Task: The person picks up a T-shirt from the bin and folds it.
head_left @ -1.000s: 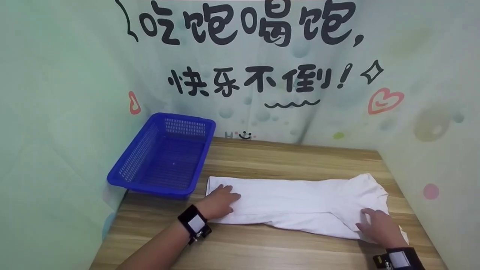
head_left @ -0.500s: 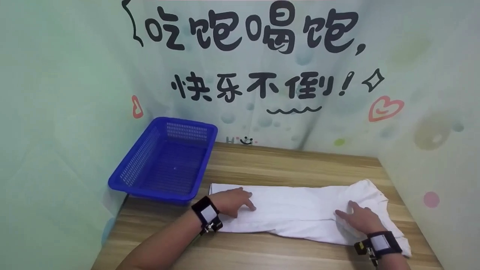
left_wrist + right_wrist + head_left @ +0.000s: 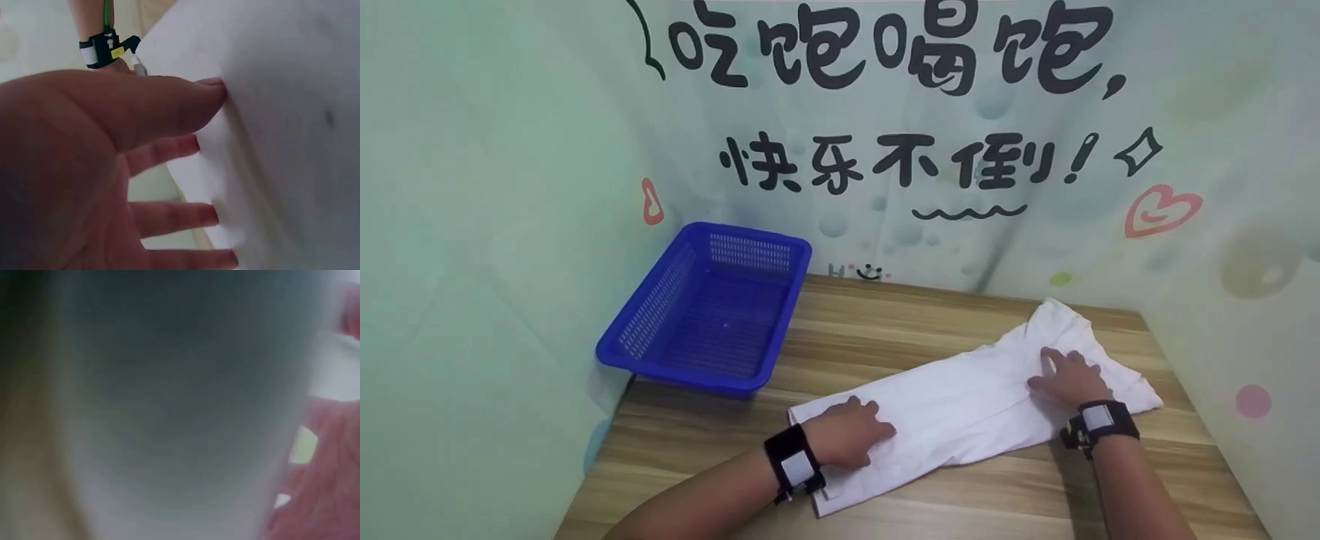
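Observation:
A white garment (image 3: 952,390), which looks like a T-shirt folded into a long strip, lies slantwise on the wooden table. Its narrow folded end points to the near left and its flared end to the far right. My left hand (image 3: 851,433) rests on the near-left end. In the left wrist view, the fingertips (image 3: 208,214) touch the cloth, fingers spread and fairly straight. On the flared part lies my right hand (image 3: 1071,377), fingers spread. Blurred pale cloth (image 3: 185,439) fills most of the right wrist view, with part of the right hand (image 3: 326,467) at its right edge.
A blue plastic basket (image 3: 791,300) with slotted sides stands at the back left of the wooden table (image 3: 885,315). Pale green printed cloth walls (image 3: 885,240) enclose the back and both sides. Each wrist wears a black band with a small camera.
The garment has turned: its right end moved away and its left end came nearer. Both hands moved with it, the right hand having slid inward along the cloth beforehand. The basket has stayed in place.

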Demonstrator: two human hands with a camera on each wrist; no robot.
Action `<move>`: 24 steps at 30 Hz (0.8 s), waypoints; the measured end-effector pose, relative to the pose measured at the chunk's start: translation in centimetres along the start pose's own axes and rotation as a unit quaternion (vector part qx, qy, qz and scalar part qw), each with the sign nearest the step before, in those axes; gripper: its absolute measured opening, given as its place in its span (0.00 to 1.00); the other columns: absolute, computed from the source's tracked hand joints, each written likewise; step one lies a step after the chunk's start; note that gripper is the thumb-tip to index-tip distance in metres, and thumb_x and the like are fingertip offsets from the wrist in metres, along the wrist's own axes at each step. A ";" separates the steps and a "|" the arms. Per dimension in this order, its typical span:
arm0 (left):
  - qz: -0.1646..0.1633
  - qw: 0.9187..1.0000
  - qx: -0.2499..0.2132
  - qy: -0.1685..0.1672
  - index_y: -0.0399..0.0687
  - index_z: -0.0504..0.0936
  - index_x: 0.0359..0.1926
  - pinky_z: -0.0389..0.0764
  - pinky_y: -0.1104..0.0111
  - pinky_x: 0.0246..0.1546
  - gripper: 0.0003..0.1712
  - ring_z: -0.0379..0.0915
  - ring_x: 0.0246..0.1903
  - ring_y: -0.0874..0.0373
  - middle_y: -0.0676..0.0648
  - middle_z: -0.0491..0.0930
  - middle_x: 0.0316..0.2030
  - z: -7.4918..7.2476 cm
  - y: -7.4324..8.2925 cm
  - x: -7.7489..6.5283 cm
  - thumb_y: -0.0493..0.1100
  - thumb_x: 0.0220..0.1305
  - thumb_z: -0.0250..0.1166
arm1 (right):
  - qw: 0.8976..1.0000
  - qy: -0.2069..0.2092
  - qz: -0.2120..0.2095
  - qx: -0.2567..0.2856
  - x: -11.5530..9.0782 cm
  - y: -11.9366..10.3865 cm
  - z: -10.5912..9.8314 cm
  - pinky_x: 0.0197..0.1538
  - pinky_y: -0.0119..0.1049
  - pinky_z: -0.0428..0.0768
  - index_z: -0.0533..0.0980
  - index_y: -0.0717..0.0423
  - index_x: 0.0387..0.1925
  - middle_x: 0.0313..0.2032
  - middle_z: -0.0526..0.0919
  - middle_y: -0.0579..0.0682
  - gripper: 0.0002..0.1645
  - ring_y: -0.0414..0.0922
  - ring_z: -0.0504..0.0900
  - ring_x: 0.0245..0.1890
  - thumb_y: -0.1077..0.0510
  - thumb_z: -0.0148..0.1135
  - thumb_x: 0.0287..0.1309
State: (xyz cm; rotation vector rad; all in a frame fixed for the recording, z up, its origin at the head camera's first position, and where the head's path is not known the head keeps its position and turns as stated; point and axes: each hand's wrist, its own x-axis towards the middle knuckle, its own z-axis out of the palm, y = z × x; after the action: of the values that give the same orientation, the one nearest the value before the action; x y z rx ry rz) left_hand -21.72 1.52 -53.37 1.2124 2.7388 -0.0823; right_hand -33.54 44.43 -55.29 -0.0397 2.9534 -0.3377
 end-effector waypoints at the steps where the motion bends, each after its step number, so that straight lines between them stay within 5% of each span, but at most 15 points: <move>1: 0.019 1.000 0.005 0.003 0.69 0.77 0.60 0.81 0.59 0.45 0.32 0.74 0.53 0.45 0.46 0.77 0.56 -0.2 -0.2 0.2 0.49 0.52 0.74 | 1.000 0.010 0.002 0.003 -0.1 -0.5 -0.2 0.53 0.81 0.60 0.53 0.60 0.74 0.67 0.55 0.80 0.55 0.84 0.55 0.61 0.26 0.50 0.61; 5: 0.090 0.996 0.002 0.000 0.75 0.74 0.64 0.69 0.56 0.67 0.44 0.65 0.68 0.43 0.47 0.70 0.68 -0.4 -1.3 1.0 0.48 0.44 0.80 | 1.000 -0.003 0.025 0.003 -0.3 -3.2 -0.3 0.57 0.80 0.55 0.51 0.67 0.74 0.64 0.59 0.83 0.62 0.82 0.57 0.62 0.21 0.44 0.60; 8: 0.104 0.995 -0.002 -0.010 0.77 0.73 0.65 0.69 0.58 0.67 0.46 0.66 0.66 0.41 0.45 0.69 0.69 0.0 -0.9 1.3 0.52 0.42 0.81 | 0.999 -0.035 0.030 -0.016 0.3 -4.8 0.0 0.56 0.83 0.51 0.48 0.68 0.74 0.64 0.58 0.84 0.67 0.85 0.54 0.62 0.18 0.44 0.56; 11: 0.088 0.996 0.007 -0.011 0.78 0.74 0.64 0.78 0.61 0.52 0.44 0.72 0.55 0.45 0.45 0.74 0.61 0.3 0.9 1.0 0.55 0.42 0.80 | 0.999 -0.034 0.011 -0.032 2.2 -5.5 0.8 0.55 0.83 0.53 0.49 0.65 0.75 0.63 0.60 0.83 0.69 0.83 0.56 0.63 0.16 0.48 0.52; 16: 0.045 0.997 0.064 -0.020 0.79 0.73 0.64 0.73 0.66 0.32 0.41 0.69 0.40 0.53 0.48 0.75 0.47 0.2 4.5 0.0 0.65 0.45 0.76 | 0.998 -0.052 -0.019 -0.018 4.2 -8.4 1.3 0.51 0.84 0.58 0.49 0.53 0.77 0.69 0.50 0.79 0.68 0.85 0.52 0.62 0.17 0.55 0.47; 20: 0.024 0.990 0.140 -0.017 0.76 0.71 0.64 0.74 0.61 0.35 0.41 0.72 0.42 0.54 0.49 0.80 0.44 0.5 6.9 0.3 0.76 0.48 0.66 | 0.997 -0.054 -0.050 -0.013 4.1 -12.4 0.7 0.53 0.85 0.56 0.51 0.46 0.77 0.73 0.47 0.72 0.62 0.82 0.48 0.66 0.23 0.61 0.48; 24: 0.005 0.985 0.172 -0.019 0.72 0.70 0.64 0.76 0.56 0.37 0.43 0.73 0.46 0.56 0.51 0.83 0.43 0.9 9.0 1.1 0.81 0.49 0.59 | 0.994 -0.042 -0.093 -0.034 6.1 -14.1 2.1 0.56 0.84 0.53 0.53 0.41 0.76 0.75 0.48 0.66 0.61 0.76 0.48 0.71 0.25 0.64 0.46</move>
State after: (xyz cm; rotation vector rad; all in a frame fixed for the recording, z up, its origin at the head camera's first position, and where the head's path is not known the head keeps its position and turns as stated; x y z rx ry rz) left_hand -15.62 8.28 -54.33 1.2837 2.7615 -0.5916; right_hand -39.04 29.95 -55.12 -0.3297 2.8831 -0.2523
